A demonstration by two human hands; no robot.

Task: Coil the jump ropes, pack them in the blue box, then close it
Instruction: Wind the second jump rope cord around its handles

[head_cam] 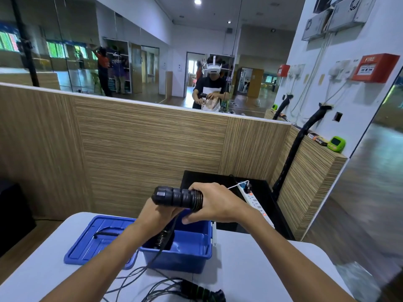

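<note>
Now two hands [157,214] [216,203], two rope handles [176,197] [200,292], one blue box [185,256]

Bare forearms; left hand [162,211] and right hand [214,203] ungloved

Box [181,256] sits on the table [257,269], its lid [96,240] lying flat just left of it, touching. Both hands are raised above the box — left hand [159,214] under the rope handle [174,197], right hand [216,203] at its right end; cord [161,249] drops in front of the box. A second handle [202,290] and loose cord lie on the table's near edge; a power strip [255,201] lies behind and right of the box.
</note>
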